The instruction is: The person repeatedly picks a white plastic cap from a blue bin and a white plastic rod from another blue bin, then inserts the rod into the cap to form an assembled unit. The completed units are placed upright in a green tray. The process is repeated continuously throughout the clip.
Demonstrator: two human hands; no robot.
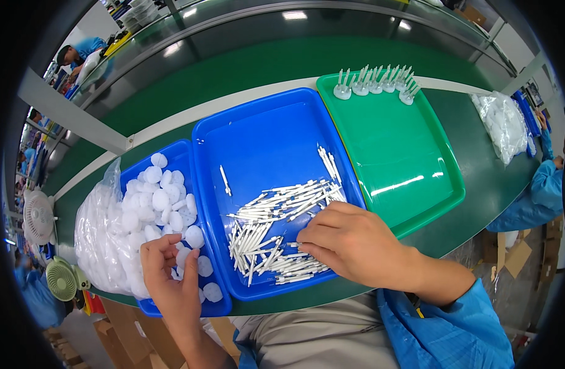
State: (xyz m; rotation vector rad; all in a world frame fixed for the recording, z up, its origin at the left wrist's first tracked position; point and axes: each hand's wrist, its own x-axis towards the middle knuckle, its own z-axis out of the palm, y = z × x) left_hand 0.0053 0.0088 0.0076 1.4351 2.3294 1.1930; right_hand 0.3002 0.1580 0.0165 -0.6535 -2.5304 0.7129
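Nearest, the left hand (171, 283) rises from the lower edge with its wrist upright, thumb and fingers curled about a disc at the near right of the small blue plastic tray (221, 306); whether they pinch it cannot be told. The right hand (362, 246) comes in low from the near right, its forearm slanting out of a blue sleeve (448, 326), knuckles up, thumb and forefinger closed together by a stick end; whether they grasp it is unclear. Beneath it, thin white sticks (294, 203) lie heaped across the near half of the large blue plastic tray (258, 135). Round white discs (160, 200) fill the small tray, beside a clear plastic bag (101, 227). Farther off, some white round bases with upright sticks (376, 88) stand along the green plastic tray's (411, 154) far edge. Only these few look done; most sticks and discs seem left.
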